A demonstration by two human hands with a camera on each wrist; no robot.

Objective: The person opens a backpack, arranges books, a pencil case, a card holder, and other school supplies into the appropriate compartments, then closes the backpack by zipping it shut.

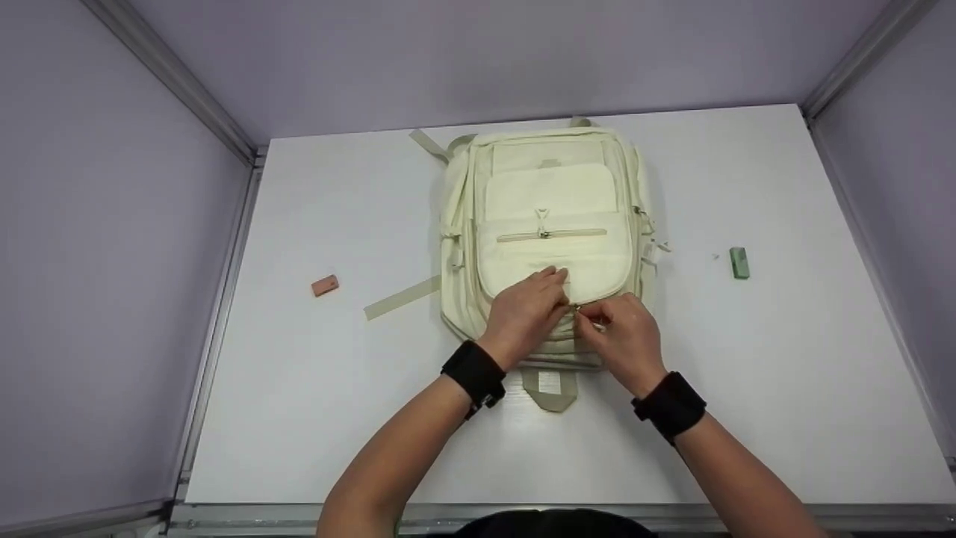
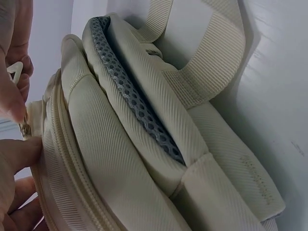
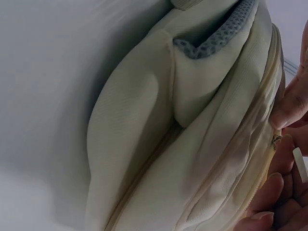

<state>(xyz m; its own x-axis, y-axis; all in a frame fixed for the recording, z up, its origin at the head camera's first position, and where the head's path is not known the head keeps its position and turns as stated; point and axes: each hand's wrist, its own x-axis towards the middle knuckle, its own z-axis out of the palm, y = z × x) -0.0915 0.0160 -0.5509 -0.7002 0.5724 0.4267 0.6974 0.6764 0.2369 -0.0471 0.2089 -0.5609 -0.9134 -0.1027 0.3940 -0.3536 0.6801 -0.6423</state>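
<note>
A cream backpack [image 1: 553,190] lies front side up on the white table, its grab loop [image 1: 551,403] towards the person. My right hand [image 1: 624,336] pinches a zipper slider at the lower edge of the front pocket. In the left wrist view, the pale triangular zipper pull [image 2: 16,71] shows between the right hand's fingers. My left hand [image 1: 526,314] lies over the front pocket, with fingers on its face and thumb at the edge, gripping the fabric right beside the slider. Curved zipper teeth [image 2: 72,163] run along the pocket's side.
A pink block-shaped item [image 1: 325,285] lies left of the backpack and a green one [image 1: 739,263] to the right. A loose strap [image 1: 402,299] stretches out on the left. Grey-lilac panels [image 1: 104,261] stand around the table [image 1: 358,418].
</note>
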